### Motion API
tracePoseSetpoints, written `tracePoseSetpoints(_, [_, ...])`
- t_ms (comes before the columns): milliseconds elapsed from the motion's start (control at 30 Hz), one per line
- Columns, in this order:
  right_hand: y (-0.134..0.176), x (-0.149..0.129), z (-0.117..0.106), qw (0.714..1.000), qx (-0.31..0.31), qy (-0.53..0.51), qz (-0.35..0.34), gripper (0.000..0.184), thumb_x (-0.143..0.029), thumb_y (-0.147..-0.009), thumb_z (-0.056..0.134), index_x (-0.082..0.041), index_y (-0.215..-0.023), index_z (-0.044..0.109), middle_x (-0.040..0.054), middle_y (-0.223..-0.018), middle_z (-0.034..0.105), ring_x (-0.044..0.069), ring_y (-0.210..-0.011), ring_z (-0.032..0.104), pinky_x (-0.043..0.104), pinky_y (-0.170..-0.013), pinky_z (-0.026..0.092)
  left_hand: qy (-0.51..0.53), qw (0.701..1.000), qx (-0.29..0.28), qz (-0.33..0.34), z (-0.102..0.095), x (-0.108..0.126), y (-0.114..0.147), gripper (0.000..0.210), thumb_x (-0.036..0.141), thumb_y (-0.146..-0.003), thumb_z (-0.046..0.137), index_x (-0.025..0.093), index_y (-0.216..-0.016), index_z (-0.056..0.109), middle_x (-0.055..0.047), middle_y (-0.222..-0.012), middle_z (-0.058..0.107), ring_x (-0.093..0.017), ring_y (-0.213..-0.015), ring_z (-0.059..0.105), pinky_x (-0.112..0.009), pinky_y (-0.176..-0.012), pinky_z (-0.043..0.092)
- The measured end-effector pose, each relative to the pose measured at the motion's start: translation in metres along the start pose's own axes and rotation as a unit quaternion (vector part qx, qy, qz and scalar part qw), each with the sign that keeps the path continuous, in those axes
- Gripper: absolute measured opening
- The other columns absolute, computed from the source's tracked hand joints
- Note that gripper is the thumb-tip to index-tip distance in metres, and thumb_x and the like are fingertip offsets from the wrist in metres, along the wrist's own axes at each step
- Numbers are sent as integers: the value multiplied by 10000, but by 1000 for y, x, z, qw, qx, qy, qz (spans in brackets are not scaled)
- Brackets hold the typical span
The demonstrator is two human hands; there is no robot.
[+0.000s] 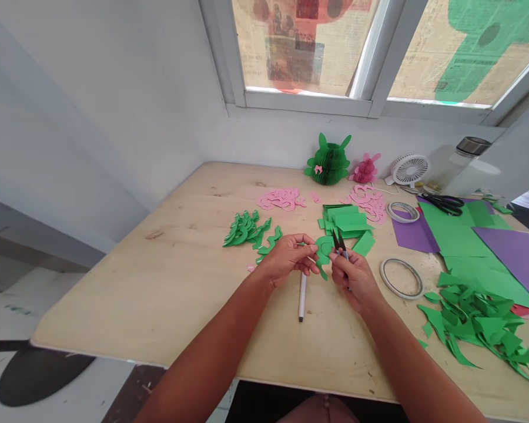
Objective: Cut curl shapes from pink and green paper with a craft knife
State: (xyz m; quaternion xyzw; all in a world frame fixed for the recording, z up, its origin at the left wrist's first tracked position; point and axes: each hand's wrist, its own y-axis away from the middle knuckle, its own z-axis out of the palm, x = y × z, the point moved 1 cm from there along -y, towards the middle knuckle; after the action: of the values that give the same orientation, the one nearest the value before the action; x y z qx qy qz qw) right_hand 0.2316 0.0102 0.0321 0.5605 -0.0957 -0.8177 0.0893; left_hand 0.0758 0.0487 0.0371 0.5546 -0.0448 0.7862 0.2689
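Between my two hands is a green paper piece (324,247) with a curved outline drawn on it and a strip hanging from its lower edge. My left hand (293,257) pinches its left side. In my right hand (355,276) are small scissors (340,241), blades pointing up and away, and its fingertips also touch the paper's right side. Below my left hand a white marker (302,298) lies on the table. Cut green curved pieces (244,229) sit to the left, and a stack of green paper rectangles (346,221) lies just behind my hands.
Pink cutouts (281,199) lie farther back. Green scraps (476,320), a tape roll (401,278), purple paper (417,234) and black-handled scissors (443,203) are on the right. Along the wall stand a green honeycomb figure (330,163), a pink one (365,169), a fan (409,170) and a bottle (456,164).
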Motion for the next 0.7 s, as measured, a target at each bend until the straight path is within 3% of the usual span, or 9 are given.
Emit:
tracePoseSetpoints(267, [-1, 2, -3, 994, -56, -85, 43, 401, -334, -617, 837, -192, -652, 464, -116, -441, 369, 7, -356, 199, 173, -361, 118, 34, 999, -36, -17, 1, 1, 3, 431, 404, -612, 854, 150, -762, 540, 15, -633, 653, -112, -494, 654, -163, -444, 431])
tracePoseSetpoints(467, [1, 2, 1, 993, -38, -96, 59, 453, -342, -572, 864, -201, -656, 441, -122, -432, 368, 8, -351, 206, 158, -345, 122, 52, 997, -58, -19, 2, -1, 2, 432, 409, -613, 855, 150, -755, 540, 13, -638, 654, -107, -485, 643, -165, -436, 426])
tracePoseSetpoints(700, [1, 2, 4, 994, -17, -85, 61, 477, -355, -545, 871, -203, -672, 437, -129, -432, 351, 7, -361, 204, 152, -348, 114, 39, 998, -44, -12, 2, 0, 2, 432, 409, -603, 856, 146, -752, 547, 8, -625, 652, -115, -481, 645, -164, -430, 421])
